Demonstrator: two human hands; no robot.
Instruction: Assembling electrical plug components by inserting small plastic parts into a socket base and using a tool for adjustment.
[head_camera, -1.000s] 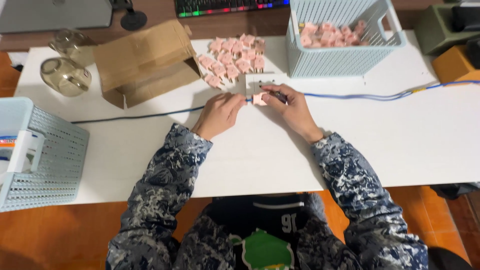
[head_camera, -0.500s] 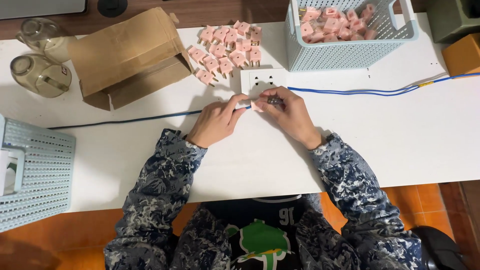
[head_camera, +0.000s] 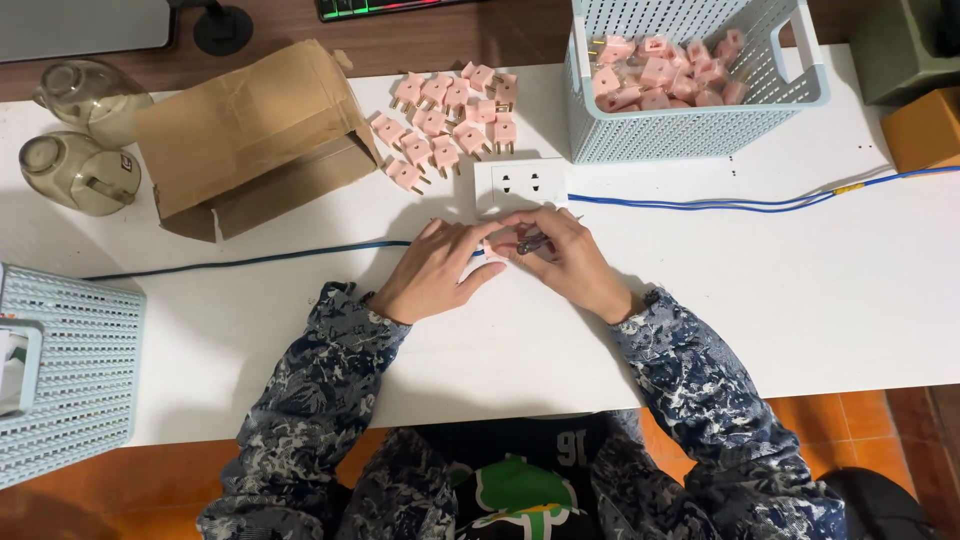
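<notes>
White worktop (head_camera: 820, 300), blue cable (head_camera: 250, 260) running across. Left hand (head_camera: 432, 272) and right hand (head_camera: 562, 262) meeting just below a white socket plate (head_camera: 520, 184), both grips pinching a small pink plug (head_camera: 493, 245), mostly hidden. More pink plugs (head_camera: 450, 125) beside a cardboard box (head_camera: 250, 135).

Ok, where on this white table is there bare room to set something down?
The widest bare patch of the white table lies right of the right hand, below the blue cable. Another lies left of the left hand, below the torn cardboard box. It is crowded around the loose pink plugs, white socket plate and pale blue basket.
</notes>
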